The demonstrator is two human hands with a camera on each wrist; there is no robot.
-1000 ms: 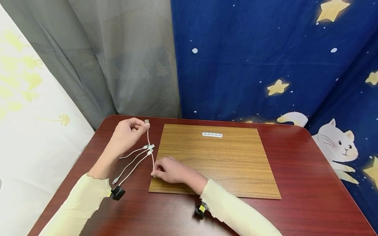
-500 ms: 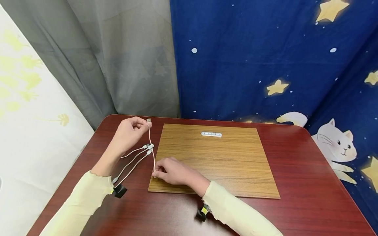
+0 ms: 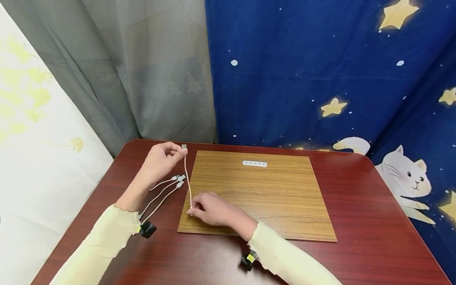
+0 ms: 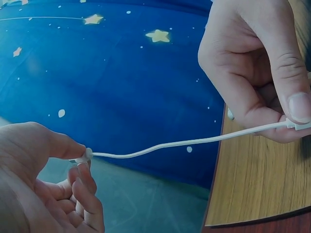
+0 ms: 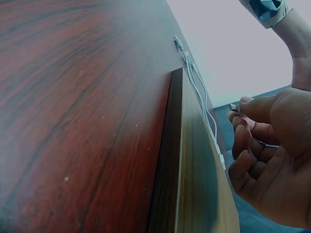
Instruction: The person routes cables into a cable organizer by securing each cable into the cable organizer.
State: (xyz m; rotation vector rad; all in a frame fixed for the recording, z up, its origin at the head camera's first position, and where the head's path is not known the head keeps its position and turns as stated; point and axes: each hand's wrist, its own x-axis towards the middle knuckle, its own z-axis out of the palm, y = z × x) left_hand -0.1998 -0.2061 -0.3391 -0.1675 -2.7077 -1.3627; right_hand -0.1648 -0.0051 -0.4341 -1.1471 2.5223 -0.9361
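A short white USB cable is stretched between my two hands, slightly wavy in the left wrist view. With thumb and index finger, my left hand pinches its USB-A plug, whose metal end sticks up past the fingertips. My right hand pinches the other plug just above the left part of the wood-grain board. A small metal tip pokes out of that pinch in the right wrist view. Near the board's far edge lies a white slotted cable holder.
Several more white cables lie on the dark red table left of the board, partly behind my left forearm. Their plugs sit together close to the board's left edge. Curtains hang behind the table.
Both hands have shifted slightly right with the cable, away from the other cables' plugs. My right hand's fingertips now sit farther over the board. Both pinches are kept.
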